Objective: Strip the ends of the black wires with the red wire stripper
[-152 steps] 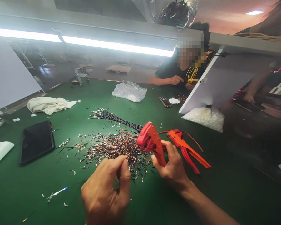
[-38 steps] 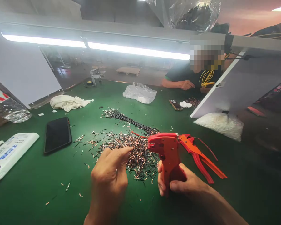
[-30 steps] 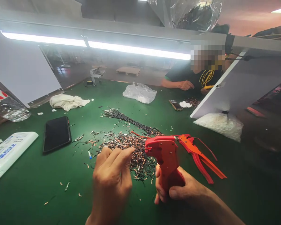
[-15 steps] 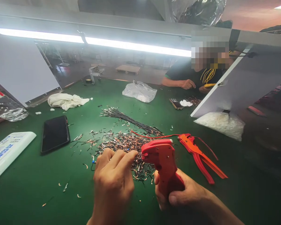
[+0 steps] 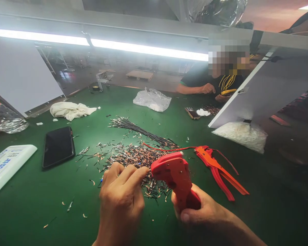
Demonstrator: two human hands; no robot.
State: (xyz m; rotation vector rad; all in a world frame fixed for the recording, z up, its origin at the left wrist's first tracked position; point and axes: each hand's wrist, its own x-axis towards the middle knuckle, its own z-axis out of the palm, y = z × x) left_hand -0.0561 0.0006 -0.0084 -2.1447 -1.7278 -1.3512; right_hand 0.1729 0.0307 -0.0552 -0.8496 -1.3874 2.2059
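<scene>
My right hand point(image 5: 197, 208) grips a red wire stripper point(image 5: 173, 177) by its handles, its head pointing left. Close to the stripper's jaws are the fingertips of my left hand point(image 5: 123, 194), whose fingers are bent and pinched together; what they hold is hidden. By the left side of that hand a blue bit with black wire point(image 5: 102, 179) peeks out; I cannot tell whether it is held. Behind both hands spreads a pile of black wire scraps and copper strands point(image 5: 136, 155). A bundle of black wires point(image 5: 141, 131) with stripped ends lies beyond the pile.
A second red stripper point(image 5: 218, 171) lies at right, beside a red strip point(image 5: 166, 149). On the left are a phone point(image 5: 58, 147), a white box point(image 5: 10, 165) and a white cloth point(image 5: 72, 110). Plastic bags point(image 5: 152, 99) lie farther back. A co-worker point(image 5: 207, 88) sits across, behind a panel point(image 5: 267, 82).
The stripper in my right hand has tilted and shifted slightly left. My left hand stays pinched near its jaws. The whole view has moved a little.
</scene>
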